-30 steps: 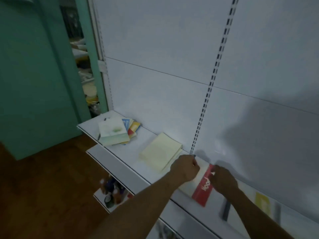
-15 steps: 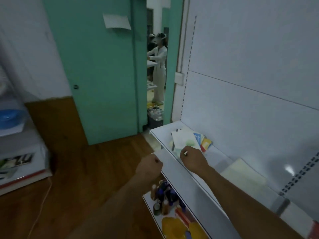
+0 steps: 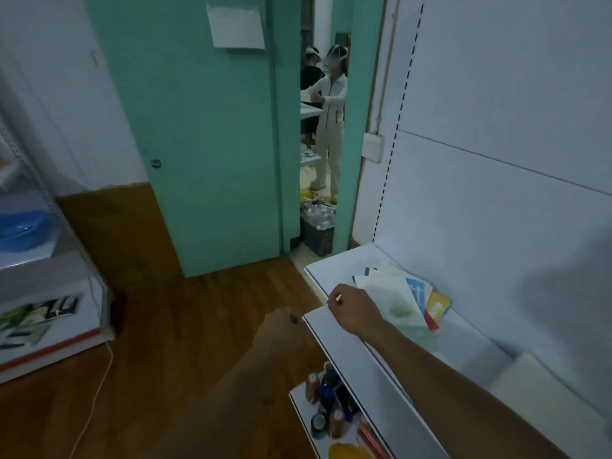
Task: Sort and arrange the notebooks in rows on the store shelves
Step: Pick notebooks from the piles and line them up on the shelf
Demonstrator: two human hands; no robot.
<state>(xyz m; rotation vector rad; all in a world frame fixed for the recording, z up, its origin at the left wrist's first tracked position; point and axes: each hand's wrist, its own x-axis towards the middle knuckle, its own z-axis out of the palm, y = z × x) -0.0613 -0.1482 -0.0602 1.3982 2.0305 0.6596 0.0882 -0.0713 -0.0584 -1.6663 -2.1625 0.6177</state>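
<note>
A loose pile of notebooks [image 3: 395, 301] lies at the left end of the white shelf [image 3: 344, 342]. A white cover with a green smudge is on top, and a blue one [image 3: 418, 289] and a yellow one [image 3: 438, 306] stick out behind it. A pale cream notebook [image 3: 543, 389] lies flat further right. My right hand [image 3: 354, 308] hovers curled at the pile's left edge; I see nothing in it. My left hand [image 3: 281, 331] is a fist just off the shelf's front corner, holding nothing.
Small bottles [image 3: 328, 392] stand on the lower shelf below. A teal door [image 3: 205, 144] stands ajar, with a person [image 3: 329, 127] and a crate of bottles [image 3: 318, 228] beyond. At left, another rack holds a blue basin [image 3: 20, 226] and magazines [image 3: 39, 313]. A white cable [image 3: 96, 389] crosses the wooden floor.
My view swung left along the shelf. Both hands left the red notebook further right and came to the shelf's left end beside the mixed pile, staying curled.
</note>
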